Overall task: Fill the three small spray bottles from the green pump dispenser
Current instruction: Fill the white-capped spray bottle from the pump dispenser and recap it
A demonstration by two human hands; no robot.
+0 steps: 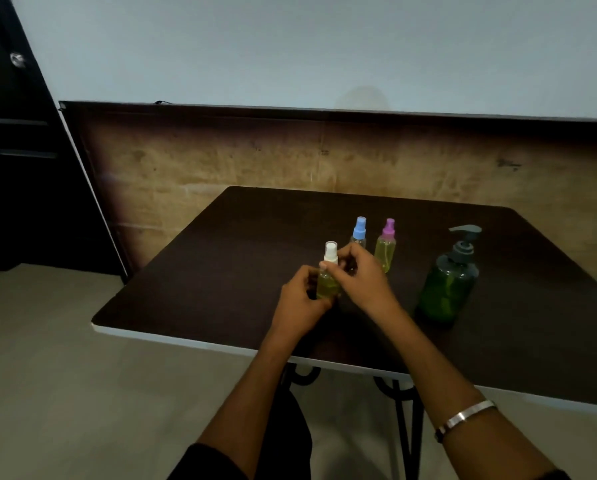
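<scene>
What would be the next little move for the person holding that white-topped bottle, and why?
Probably finish twisting the white spray top tight and set the bottle down. The left hand grips the white-capped bottle, already holding yellowish liquid, while the right hand pinches at its collar. The pink-capped bottle looks filled and capped; the blue-capped bottle is partly hidden.

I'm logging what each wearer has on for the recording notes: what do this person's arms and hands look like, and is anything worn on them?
Both forearms are bare. The left hand and right hand wear no gloves, and no rings show. A flat silver bangle circles the right wrist. Dark sleeve edges show near the elbows at the bottom of the picture.
</scene>
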